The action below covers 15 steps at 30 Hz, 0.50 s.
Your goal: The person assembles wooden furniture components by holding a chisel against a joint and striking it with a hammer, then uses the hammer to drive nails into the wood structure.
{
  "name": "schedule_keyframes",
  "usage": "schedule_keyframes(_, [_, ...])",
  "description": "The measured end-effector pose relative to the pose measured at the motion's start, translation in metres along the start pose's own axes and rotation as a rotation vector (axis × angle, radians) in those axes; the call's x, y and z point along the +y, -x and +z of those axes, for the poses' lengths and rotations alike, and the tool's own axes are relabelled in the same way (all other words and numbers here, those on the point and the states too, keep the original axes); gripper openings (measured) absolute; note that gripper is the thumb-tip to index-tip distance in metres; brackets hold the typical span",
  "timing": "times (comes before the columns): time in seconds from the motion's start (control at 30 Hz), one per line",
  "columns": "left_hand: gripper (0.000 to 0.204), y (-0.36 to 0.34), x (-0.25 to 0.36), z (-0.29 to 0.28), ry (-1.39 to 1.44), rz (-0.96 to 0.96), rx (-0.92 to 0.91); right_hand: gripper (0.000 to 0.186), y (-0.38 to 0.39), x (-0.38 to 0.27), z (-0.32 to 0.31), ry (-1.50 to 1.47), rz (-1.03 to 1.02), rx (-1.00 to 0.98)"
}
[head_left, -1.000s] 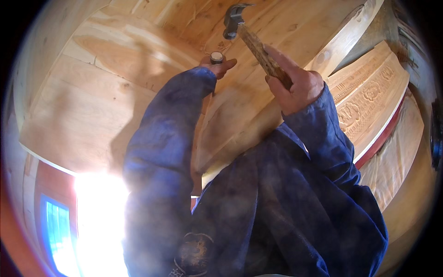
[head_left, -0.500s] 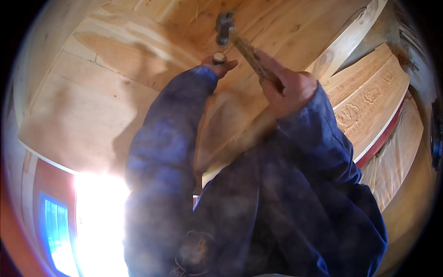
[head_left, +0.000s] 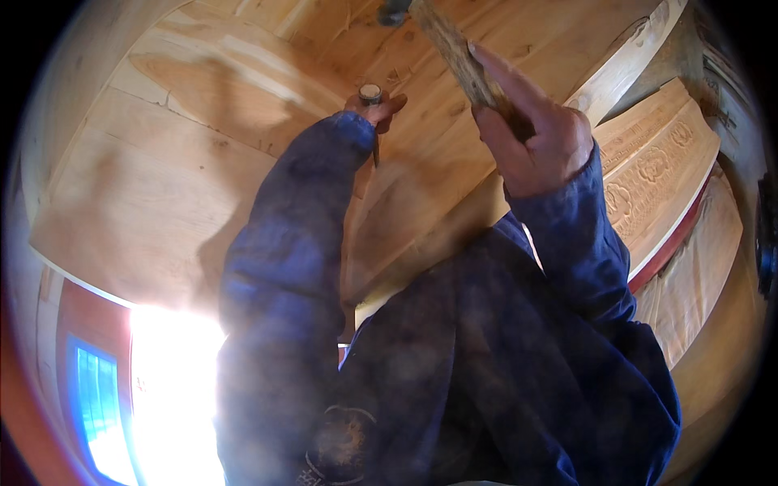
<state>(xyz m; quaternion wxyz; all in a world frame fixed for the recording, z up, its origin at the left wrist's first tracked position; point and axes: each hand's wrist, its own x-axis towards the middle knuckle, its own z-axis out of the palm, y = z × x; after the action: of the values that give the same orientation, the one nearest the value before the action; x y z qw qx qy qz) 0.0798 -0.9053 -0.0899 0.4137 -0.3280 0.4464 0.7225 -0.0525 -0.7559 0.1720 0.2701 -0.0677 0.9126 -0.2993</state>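
My left hand (head_left: pixel 379 111) is closed around a chisel (head_left: pixel 370 94). The round end of its handle shows above my fist, and a thin stretch of blade shows below against the pale wooden panel (head_left: pixel 429 186). Where the cutting tip meets the wood I cannot make out. In my right hand (head_left: pixel 545 138) is a hammer (head_left: pixel 459 55), gripped by its wooden handle with the forefinger stretched along it. The dark, blurred hammer head sits at the upper edge, above and apart from the chisel's end.
To the right stands a carved wooden board (head_left: pixel 648 174) with flower reliefs and a red edge below. A pale wooden strip (head_left: pixel 628 65) slants behind it. Bright light enters at the lower left through an opening (head_left: pixel 174 397) beside a blue-framed window (head_left: pixel 101 405).
My right hand has moved right and the hammer head has risen away from the chisel. My left hand and the chisel have shifted slightly left and up, baring some of the blade.
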Motion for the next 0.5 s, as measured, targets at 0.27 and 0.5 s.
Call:
schedule_keyframes(0.27, [0.022,-0.013,-0.016,0.022,-0.066,-0.038,0.134,0.046,0.023,0.016,0.036,0.207,0.013,-0.281])
schedule_keyframes(0.5, [0.035,-0.010,0.001,0.007,-0.238,-0.167,0.156,0.048,0.002,-0.003,0.004,0.017,0.031,-0.070])
